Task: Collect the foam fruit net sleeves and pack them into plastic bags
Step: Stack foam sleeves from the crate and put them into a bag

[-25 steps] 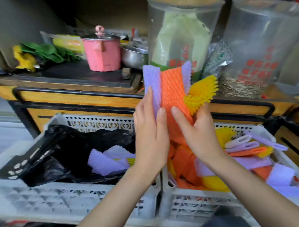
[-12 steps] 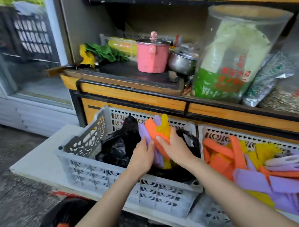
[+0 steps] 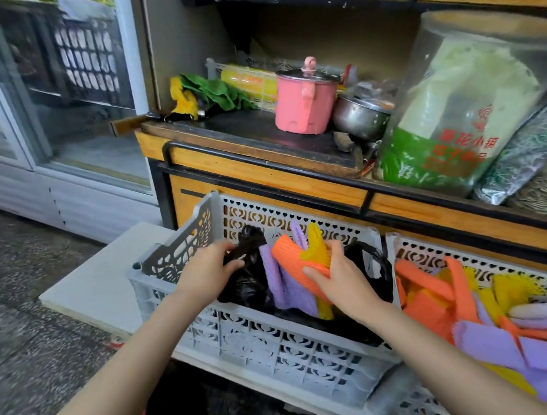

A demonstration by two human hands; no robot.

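Right, packing step under way. Big grey crate (image 3: 259, 352) on low ledge, black plastic bag (image 3: 250, 290) sitting inside it. Beside it, neighbouring crate (image 3: 424, 247) heaped with loose sleeves (image 3: 491, 345), orange, purple, yellow; plenty left to collect. Over bag mouth, bundle of sleeves (image 3: 287, 269) upright, lower ends already inside. Person's right hand (image 3: 344, 279) grips bundle, thumb across orange one. Meanwhile left hand (image 3: 206, 270) pinches bag edge, drawing it aside. Next, I'd say: keep mouth wide, push bundle down, let go, reach right for more.
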